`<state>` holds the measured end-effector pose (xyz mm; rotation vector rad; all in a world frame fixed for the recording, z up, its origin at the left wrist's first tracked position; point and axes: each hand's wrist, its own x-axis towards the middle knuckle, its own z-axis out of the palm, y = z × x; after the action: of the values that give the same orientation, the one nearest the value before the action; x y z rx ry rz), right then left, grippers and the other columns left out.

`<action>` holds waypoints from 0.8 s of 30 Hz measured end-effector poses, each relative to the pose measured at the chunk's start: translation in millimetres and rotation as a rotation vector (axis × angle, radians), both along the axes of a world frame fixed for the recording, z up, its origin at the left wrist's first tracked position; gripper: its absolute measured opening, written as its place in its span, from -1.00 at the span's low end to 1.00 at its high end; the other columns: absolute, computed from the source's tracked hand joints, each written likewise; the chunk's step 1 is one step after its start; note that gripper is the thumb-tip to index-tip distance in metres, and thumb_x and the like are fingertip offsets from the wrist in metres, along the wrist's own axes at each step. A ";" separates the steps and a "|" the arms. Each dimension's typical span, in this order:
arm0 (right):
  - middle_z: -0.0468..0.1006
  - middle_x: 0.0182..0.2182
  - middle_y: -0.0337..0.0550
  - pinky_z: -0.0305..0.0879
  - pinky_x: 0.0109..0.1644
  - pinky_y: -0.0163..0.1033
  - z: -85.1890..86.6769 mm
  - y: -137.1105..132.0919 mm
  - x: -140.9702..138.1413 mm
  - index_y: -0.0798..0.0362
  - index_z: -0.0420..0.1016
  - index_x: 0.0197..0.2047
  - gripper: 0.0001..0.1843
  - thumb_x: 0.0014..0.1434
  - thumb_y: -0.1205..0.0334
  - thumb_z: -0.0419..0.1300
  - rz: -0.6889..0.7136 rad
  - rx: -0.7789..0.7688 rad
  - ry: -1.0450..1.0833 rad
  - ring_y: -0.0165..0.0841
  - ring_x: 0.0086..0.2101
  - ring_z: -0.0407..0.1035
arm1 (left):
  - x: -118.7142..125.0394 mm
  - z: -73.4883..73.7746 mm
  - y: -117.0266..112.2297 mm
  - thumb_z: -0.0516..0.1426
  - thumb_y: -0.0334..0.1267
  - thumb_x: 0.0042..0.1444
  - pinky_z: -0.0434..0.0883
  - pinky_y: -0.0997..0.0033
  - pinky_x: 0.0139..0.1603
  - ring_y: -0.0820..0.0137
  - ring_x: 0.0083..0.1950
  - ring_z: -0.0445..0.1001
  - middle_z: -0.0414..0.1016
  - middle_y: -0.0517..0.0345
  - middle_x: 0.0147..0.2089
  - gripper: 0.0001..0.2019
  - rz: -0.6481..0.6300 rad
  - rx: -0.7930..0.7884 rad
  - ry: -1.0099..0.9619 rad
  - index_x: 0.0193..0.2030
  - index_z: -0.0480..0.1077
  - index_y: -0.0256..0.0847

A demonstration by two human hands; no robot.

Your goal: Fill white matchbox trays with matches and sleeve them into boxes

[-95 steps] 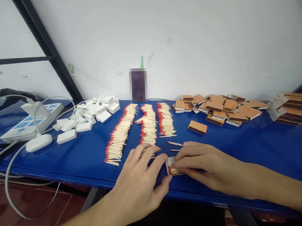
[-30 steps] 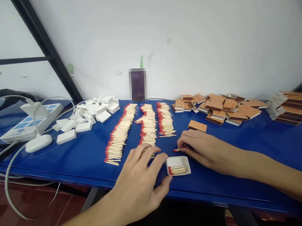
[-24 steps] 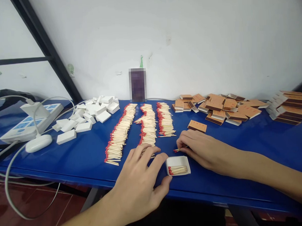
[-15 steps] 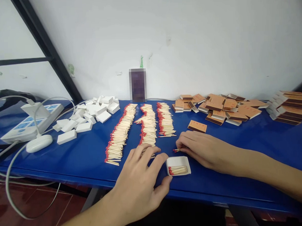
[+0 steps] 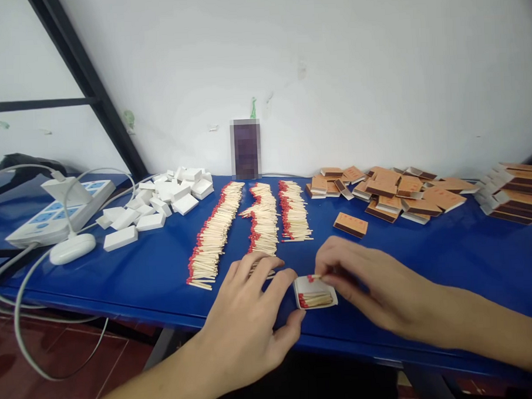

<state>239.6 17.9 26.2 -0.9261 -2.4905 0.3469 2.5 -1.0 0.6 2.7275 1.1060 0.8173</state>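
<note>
A small white matchbox tray lies near the table's front edge, with several red-tipped matches along its near side. My left hand grips the tray's left end between thumb and forefinger. Pinched in the fingertips of my right hand are a few matches, their red heads pointing left over the tray. How many it holds is hard to count. Beyond the hands stretch three rows of matches: a left row, a middle row, partly behind my left fingers, and a shorter right row.
White trays are heaped at the back left, beside a power strip with cables. Orange matchbox sleeves pile up at the back right, one sleeve lying apart. Stacked matchboxes stand farther right. A blurred dark panel leans on the wall.
My right hand has brought its matches from behind the tray's far right corner to above the tray. My left hand keeps its grip on the tray. The view has shifted slightly.
</note>
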 end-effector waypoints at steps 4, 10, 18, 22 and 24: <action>0.42 -0.31 -0.16 0.26 -0.34 -0.28 -9.8 -7.1 -7.8 0.02 0.24 -0.15 -0.85 0.41 0.38 -0.10 0.059 0.133 -0.082 -0.39 -0.40 0.31 | 0.4 0.8 -1.1 0.15 -0.25 0.25 0.36 0.02 0.15 0.13 0.17 0.30 0.41 0.01 0.11 -0.74 0.006 -0.010 -0.003 0.07 0.34 -0.17; 0.50 -0.30 -0.12 0.26 -0.31 -0.24 -18.2 -5.4 -7.0 0.06 0.34 -0.15 -0.86 0.39 0.38 -0.02 0.106 0.268 -0.165 -0.34 -0.37 0.35 | 0.1 0.7 0.1 0.14 -0.25 0.25 0.37 0.03 0.14 0.14 0.15 0.30 0.40 0.01 0.11 -0.76 0.016 -0.028 -0.018 0.04 0.34 -0.17; 0.54 -0.31 -0.14 0.26 -0.28 -0.25 -13.0 -6.7 -4.2 0.09 0.42 -0.18 -0.86 0.38 0.36 0.04 0.104 0.280 -0.121 -0.38 -0.38 0.36 | 0.5 1.4 1.2 0.15 -0.22 0.26 0.37 0.01 0.15 0.12 0.16 0.29 0.40 0.01 0.11 -0.75 0.009 -0.037 -0.018 0.05 0.35 -0.16; 0.56 -0.30 -0.15 0.27 -0.27 -0.25 -12.4 -6.3 -2.9 0.08 0.44 -0.16 -0.86 0.37 0.37 0.06 0.099 0.292 -0.107 -0.38 -0.37 0.38 | 0.4 0.3 0.3 0.15 -0.22 0.25 0.36 0.02 0.18 0.14 0.18 0.28 0.40 0.04 0.12 -0.75 0.009 -0.026 -0.023 0.05 0.35 -0.14; 0.56 -0.31 -0.16 0.27 -0.27 -0.25 -11.0 -6.7 -3.1 0.07 0.45 -0.17 -0.87 0.35 0.37 0.07 0.095 0.299 -0.103 -0.39 -0.38 0.39 | 0.1 0.1 0.0 0.15 -0.23 0.25 0.35 0.02 0.18 0.14 0.17 0.29 0.40 0.05 0.11 -0.76 0.011 -0.026 -0.026 0.04 0.35 -0.14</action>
<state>236.4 11.2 15.2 -0.7219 -2.5916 -0.0459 2.6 -1.0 0.6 2.6845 1.1189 0.8319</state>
